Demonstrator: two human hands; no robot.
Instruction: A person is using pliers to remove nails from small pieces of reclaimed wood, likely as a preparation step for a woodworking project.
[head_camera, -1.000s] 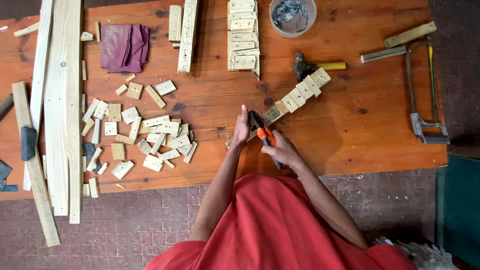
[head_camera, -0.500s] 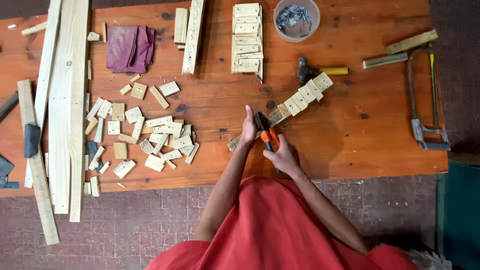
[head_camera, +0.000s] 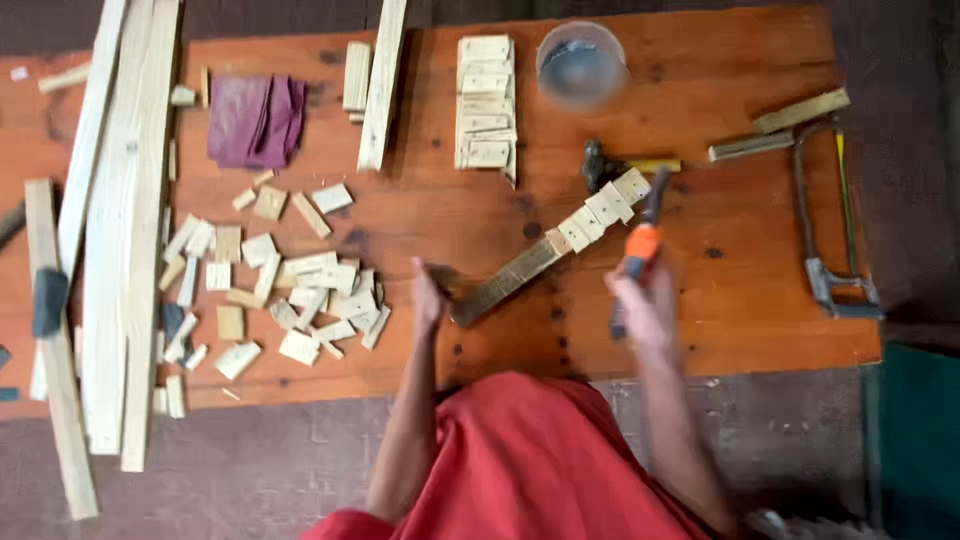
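Orange-handled tool, blurred in mid-air over the desk, is being gripped by the right hand, whose fingers are closing around its lower handle; its dark upper end is pointing toward a black hammer head with a yellow handle. The tool may be a small hammer or chisel, though the blur is making that hard to confirm. The left hand is pressing down at the near end of a long wooden strip, fingers seemingly curled, though whether it is gripping or only resting cannot be told. The strip is lying diagonally across the orange-brown desk, and a row of small pale blocks is sitting along its far end, close to the tool. A person in a red garment is leaning in from the near edge.

To the left, a loose heap of small cut wood pieces is spreading across the desk, and beyond it long pale planks are lying lengthwise at the desk's left side. A purple cloth is resting near the far edge, beside two short battens and a neat stack of pale tiles. A round clear container is standing at the far edge. A hacksaw is lying at the right end.
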